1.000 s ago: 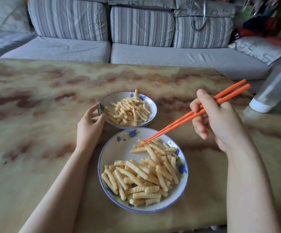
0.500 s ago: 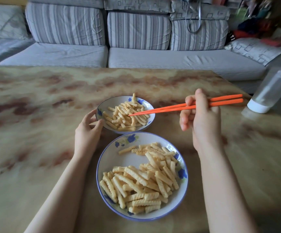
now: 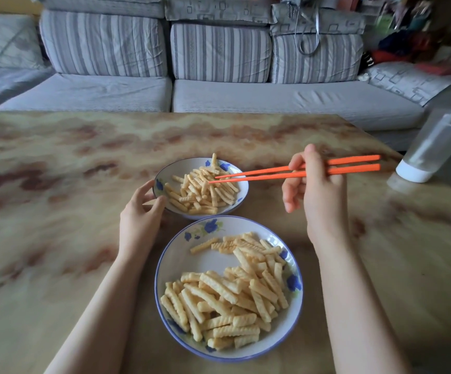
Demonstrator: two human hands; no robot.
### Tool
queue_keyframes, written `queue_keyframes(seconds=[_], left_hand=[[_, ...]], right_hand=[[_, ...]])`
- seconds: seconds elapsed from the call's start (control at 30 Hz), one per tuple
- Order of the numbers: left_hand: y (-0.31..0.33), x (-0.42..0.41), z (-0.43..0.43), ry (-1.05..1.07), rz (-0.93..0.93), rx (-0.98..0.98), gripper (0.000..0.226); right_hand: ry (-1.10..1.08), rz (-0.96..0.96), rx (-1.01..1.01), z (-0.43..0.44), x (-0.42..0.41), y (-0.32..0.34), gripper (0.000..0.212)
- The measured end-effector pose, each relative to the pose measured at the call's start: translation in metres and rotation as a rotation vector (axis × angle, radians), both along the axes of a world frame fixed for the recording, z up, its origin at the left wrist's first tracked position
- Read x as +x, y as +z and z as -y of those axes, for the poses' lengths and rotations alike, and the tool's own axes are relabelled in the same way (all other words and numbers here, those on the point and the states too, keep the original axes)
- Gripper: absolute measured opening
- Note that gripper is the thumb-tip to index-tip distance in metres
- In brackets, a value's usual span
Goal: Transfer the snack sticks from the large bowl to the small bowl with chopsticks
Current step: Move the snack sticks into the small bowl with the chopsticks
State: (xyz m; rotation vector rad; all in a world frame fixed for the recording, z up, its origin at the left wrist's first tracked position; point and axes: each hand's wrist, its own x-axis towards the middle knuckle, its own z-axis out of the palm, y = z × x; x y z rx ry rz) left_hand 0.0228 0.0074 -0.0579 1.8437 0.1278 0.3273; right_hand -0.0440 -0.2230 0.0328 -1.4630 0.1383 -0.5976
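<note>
Left hand cups the small bowl's rim, fingers curled round it — brace it firmly. Sticks fill the large bowl just beside it, nearer you. Chopsticks, pinched in your right hand, hover over it, tips apart — lift clear before returning.
</note>
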Motion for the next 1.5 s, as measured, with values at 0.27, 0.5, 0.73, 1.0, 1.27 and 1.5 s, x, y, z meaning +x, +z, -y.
queue_keyframes(seconds=[0.27, 0.5, 0.73, 1.0, 1.27, 1.5], left_hand=[[-0.001, 0.001, 0.0, 0.002, -0.001, 0.018, 0.041], [-0.003, 0.003, -0.001, -0.005, -0.005, -0.009, 0.04], [-0.003, 0.003, 0.0, -0.002, -0.01, -0.016, 0.041], [-0.002, 0.001, 0.0, -0.004, -0.011, -0.025, 0.041], [-0.001, 0.001, 0.0, -0.003, -0.01, -0.021, 0.041], [0.0, 0.0, 0.001, -0.003, -0.017, -0.012, 0.043]], right_hand=[[0.265, -0.105, -0.196, 0.021, -0.018, 0.012, 0.042], [0.338, -0.17, -0.294, 0.018, -0.02, 0.01, 0.04], [0.28, -0.178, -0.252, 0.009, -0.013, 0.003, 0.044], [0.12, -0.03, 0.072, 0.01, -0.006, 0.004, 0.042], [-0.073, -0.002, 0.178, -0.014, 0.016, -0.011, 0.039], [-0.025, -0.001, 0.056, -0.014, 0.015, -0.013, 0.039]])
